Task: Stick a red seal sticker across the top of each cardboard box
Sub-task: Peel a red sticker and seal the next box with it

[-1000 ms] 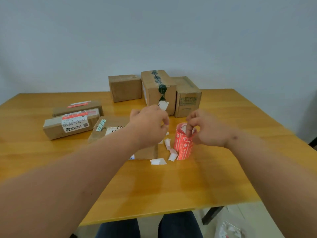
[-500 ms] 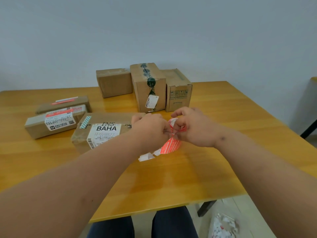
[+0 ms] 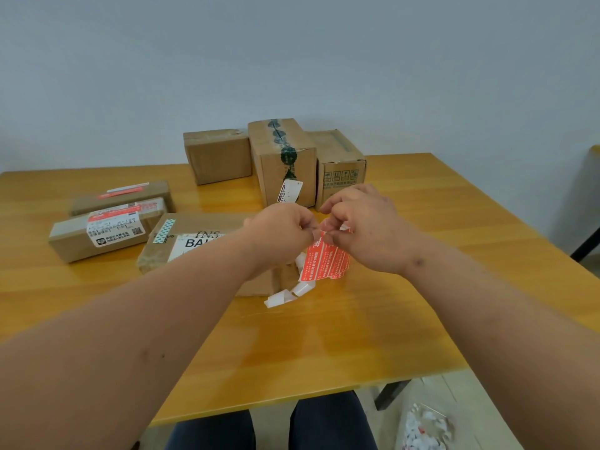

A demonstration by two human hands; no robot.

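Both hands meet above mid-tabletop (image 3: 324, 345): the left hand (image 3: 283, 229) and right hand (image 3: 360, 226) pinch the top of the red seal sticker strip (image 3: 324, 263), hanging lengthwise. The unsealed labelled box (image 3: 194, 241) lies just left, under the left forearm.

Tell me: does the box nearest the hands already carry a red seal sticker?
No: the BAHA-labelled box shows only a white label and patterned tape.

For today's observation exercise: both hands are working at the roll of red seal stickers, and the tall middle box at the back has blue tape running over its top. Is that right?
Not quite. The tape on the tall middle box is dark green, not blue, as the head view shows. The rest holds: the left hand and right hand are both at the roll of red seal stickers.
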